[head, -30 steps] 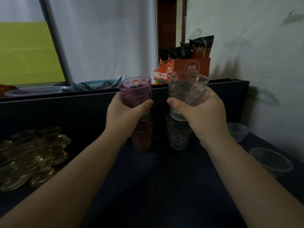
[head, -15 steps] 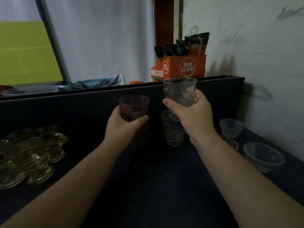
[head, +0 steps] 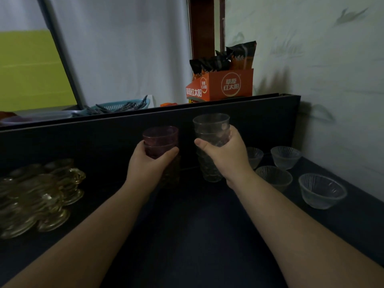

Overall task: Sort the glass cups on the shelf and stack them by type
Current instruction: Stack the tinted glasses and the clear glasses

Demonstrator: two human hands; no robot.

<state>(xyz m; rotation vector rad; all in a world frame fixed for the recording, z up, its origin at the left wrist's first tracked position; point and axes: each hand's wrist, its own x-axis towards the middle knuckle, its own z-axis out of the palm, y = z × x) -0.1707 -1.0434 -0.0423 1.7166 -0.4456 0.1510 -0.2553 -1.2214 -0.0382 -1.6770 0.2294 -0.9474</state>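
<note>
My left hand (head: 148,165) grips a purple glass cup (head: 160,136) that sits nested on top of a purple stack, whose lower part is hidden behind the hand. My right hand (head: 225,156) grips a clear glass cup (head: 211,126) nested on a stack of clear patterned cups (head: 209,173). Both stacks stand side by side on the dark shelf (head: 187,235), close to its back wall.
Amber glass cups with handles (head: 39,194) crowd the shelf's left side. Several small clear ribbed bowls (head: 321,190) stand at the right by the wall. On the ledge above sit an orange box of packets (head: 224,85) and a teal basket (head: 124,103).
Both hands have come down with their cups: the purple and the clear cup, held high a second ago, now sit lower, nested on their stacks.
</note>
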